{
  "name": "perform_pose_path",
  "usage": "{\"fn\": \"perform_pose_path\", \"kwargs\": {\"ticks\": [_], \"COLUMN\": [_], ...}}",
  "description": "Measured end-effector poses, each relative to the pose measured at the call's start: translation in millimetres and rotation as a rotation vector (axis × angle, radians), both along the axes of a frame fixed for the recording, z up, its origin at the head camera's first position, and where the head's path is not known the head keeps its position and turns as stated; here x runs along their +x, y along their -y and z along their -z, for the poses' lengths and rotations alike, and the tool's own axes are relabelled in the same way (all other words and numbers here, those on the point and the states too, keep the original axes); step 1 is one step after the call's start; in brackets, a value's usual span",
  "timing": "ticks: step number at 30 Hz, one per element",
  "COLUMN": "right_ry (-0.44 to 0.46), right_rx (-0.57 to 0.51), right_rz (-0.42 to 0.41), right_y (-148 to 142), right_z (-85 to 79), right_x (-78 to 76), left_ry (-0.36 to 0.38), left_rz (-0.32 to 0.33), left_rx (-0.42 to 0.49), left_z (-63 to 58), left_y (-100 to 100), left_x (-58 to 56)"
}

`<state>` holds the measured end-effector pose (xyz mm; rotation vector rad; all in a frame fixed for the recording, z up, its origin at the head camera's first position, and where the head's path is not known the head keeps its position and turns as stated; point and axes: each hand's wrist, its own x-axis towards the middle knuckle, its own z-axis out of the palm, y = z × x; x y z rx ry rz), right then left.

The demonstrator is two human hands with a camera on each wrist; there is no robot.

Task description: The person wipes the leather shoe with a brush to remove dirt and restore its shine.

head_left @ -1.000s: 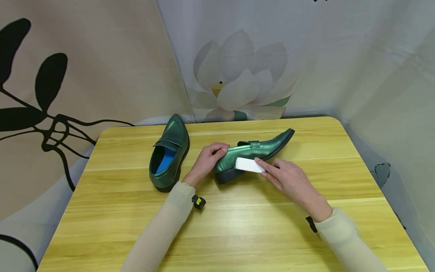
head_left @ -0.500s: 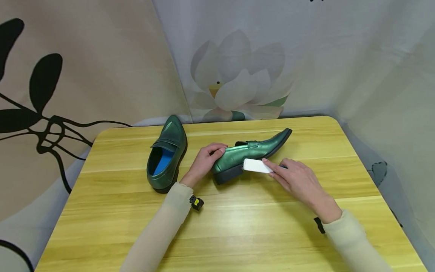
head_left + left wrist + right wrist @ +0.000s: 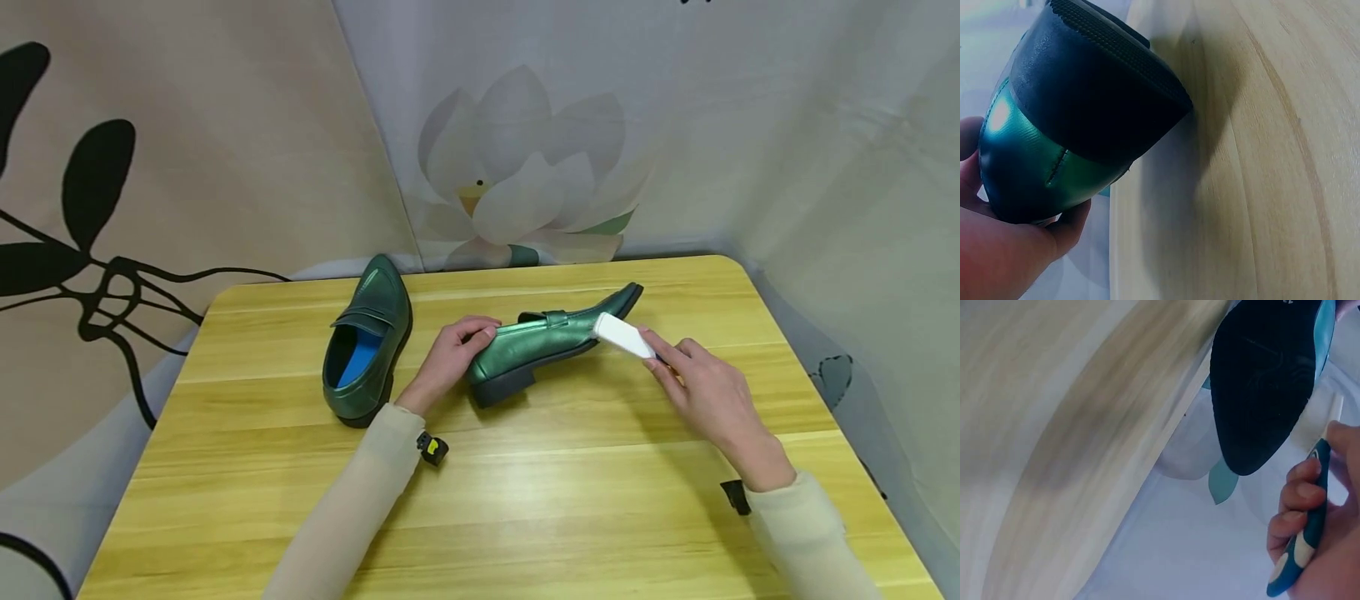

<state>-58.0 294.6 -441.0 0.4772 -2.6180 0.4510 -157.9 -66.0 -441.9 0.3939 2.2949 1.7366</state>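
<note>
My left hand [image 3: 450, 358] grips a shiny green loafer [image 3: 528, 343] by the back of its opening, thumb on the near side. The shoe is tilted, its toe pointing right and its black sole partly showing. In the left wrist view the black heel [image 3: 1085, 87] faces the camera. My right hand [image 3: 712, 400] holds a small brush [image 3: 624, 336] with a white head. That head lies against the shoe's side near the toe. In the right wrist view my fingers wrap the brush's blue-and-white handle [image 3: 1310, 531], beside the black sole [image 3: 1263, 387].
A second green loafer [image 3: 367, 333] with a blue insole stands upright left of my left hand, toe toward the back. Both are at the wooden table [image 3: 525, 517]. A pale curtain [image 3: 675, 125] with a printed flower hangs behind the table's back edge.
My right hand has moved the brush from the heel end along the shoe's side to near the toe, rightward and a little up. My left hand and the held loafer stay nearly still.
</note>
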Motion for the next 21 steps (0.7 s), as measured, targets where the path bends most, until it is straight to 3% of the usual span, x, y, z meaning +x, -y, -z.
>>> {"fn": "perform_pose_path", "kwargs": {"ticks": [8, 21], "right_ry": [0.109, 0.245], "right_rx": [-0.057, 0.009], "right_rz": [0.138, 0.232], "right_y": [-9.8, -31.6], "right_z": [-7.5, -20.7], "right_x": [-8.5, -39.9], "left_ry": [-0.006, -0.014], "left_rz": [-0.003, 0.000], "left_rx": [-0.013, -0.014], "left_z": [0.3, -1.6], "left_y": [0.4, -0.5], "left_x": [0.2, 1.4]}}
